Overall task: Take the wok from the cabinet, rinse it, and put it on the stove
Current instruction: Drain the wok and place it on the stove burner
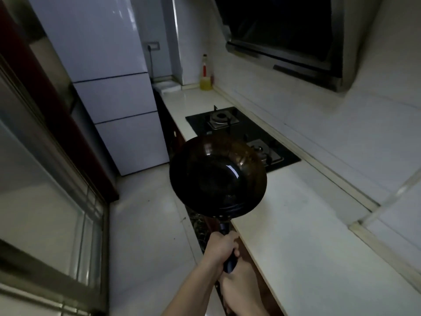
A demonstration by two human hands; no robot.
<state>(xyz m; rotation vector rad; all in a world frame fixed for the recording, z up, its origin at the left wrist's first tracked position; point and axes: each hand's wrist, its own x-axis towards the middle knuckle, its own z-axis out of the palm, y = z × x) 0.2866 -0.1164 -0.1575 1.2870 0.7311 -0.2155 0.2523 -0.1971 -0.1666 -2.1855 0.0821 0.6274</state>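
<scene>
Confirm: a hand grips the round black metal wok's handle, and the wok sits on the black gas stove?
No. The head view shows the left hand gripping the handle, but the round black metal wok hangs in air short of the black gas stove.

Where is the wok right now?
Centre of the head view: the wok is held up by its handle above the edge of the counter, close to the stove.
</scene>
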